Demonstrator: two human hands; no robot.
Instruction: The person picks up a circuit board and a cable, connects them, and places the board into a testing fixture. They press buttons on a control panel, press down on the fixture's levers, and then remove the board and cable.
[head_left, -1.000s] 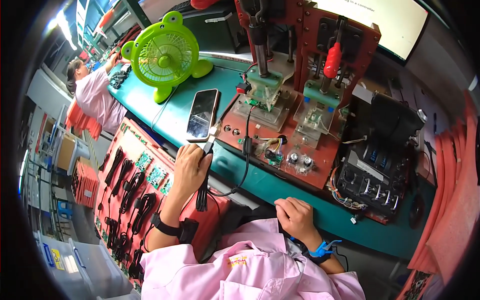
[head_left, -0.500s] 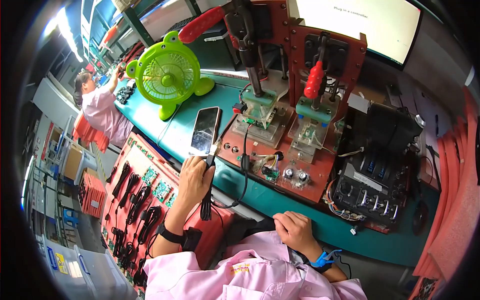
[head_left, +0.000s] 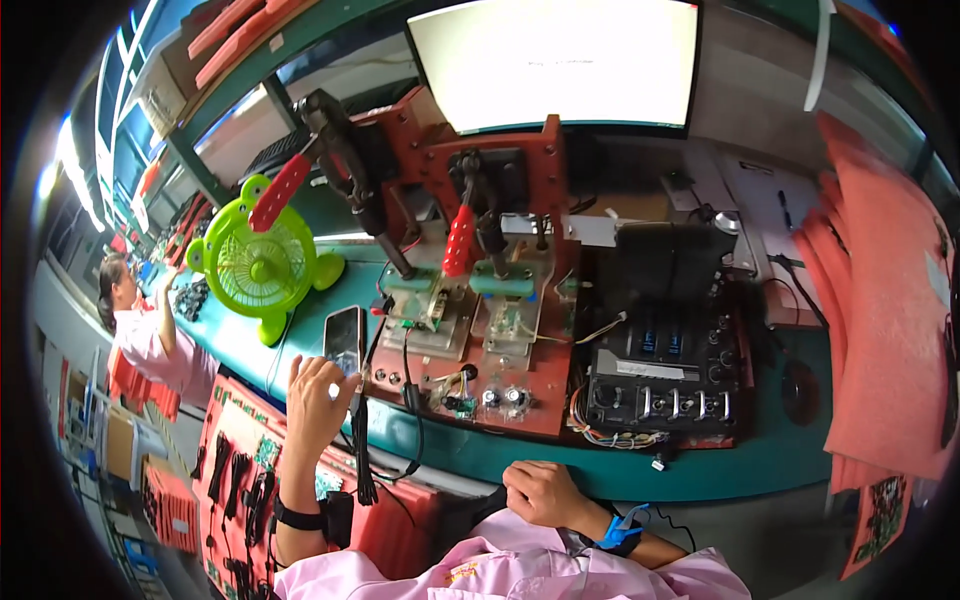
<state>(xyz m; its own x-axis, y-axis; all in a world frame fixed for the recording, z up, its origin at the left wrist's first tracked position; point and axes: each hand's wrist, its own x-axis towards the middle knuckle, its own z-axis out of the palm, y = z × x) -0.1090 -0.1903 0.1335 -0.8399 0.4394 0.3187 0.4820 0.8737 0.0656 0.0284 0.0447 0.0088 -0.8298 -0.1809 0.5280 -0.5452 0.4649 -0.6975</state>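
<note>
My left hand (head_left: pixel 318 400) is closed on a black cable (head_left: pixel 362 450), whose folded bundle hangs below the fingers beside the table's front edge. Just beyond those fingers lies a phone (head_left: pixel 344 335) on the green table. My right hand (head_left: pixel 542 492) is curled into a loose fist in front of the table edge, with no object showing in it; a blue wrist strap (head_left: pixel 622 527) circles that wrist. Ahead stands a red test fixture (head_left: pixel 540 395) with two red-handled toggle clamps pressing on clear plates over circuit boards. A second black cable (head_left: pixel 410 385) runs from it toward the front edge.
A green frog-shaped fan (head_left: pixel 262 265) stands left of the fixture. To the right sits a black control box (head_left: pixel 665 375) with knobs and switches. A lit monitor (head_left: pixel 560 65) is behind. Red foam sheets (head_left: pixel 885 310) rise at right; a foam board (head_left: pixel 225 510) with cables lies at left. A co-worker (head_left: pixel 160 340) sits far left.
My view has swung to the right, so the fixture and fan appear further left and the monitor shows more fully. My left hand still holds the cable; my right hand stays curled.
</note>
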